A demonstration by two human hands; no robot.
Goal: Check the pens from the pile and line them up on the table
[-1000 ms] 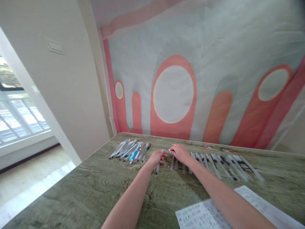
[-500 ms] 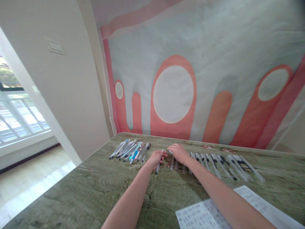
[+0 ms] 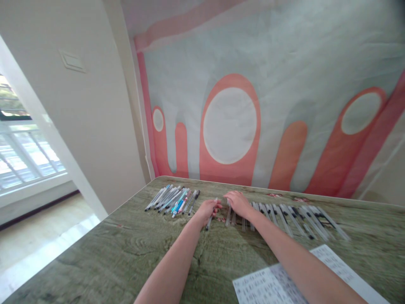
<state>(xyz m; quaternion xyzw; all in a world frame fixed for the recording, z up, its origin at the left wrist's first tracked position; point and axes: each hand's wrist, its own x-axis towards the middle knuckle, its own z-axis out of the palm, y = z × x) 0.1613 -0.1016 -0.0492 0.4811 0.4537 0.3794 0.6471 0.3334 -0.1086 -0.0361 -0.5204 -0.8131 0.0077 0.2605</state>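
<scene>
Near the middle of the wooden table (image 3: 142, 249), my left hand (image 3: 209, 210) has its fingers closed around a clear pen (image 3: 208, 223) with a dark tip. Just to the right, my right hand (image 3: 236, 202) lies over the far ends of some clear pens (image 3: 228, 218); its fingertips touch one, but whether they grip it is hidden. A row of clear pens (image 3: 286, 221) with black parts runs off to the right of my right hand. Left of my left hand lies a group of pens (image 3: 167, 198), some with blue, white and pink barrels.
Sheets of paper with writing (image 3: 262, 285) lie at the near right, partly under my right forearm. Behind the far table edge stands a wall with a pink and grey covering (image 3: 230, 126). A window (image 3: 28, 147) is at the left.
My right hand has shifted very slightly to the right. The left hand and the pen in it have hardly moved.
</scene>
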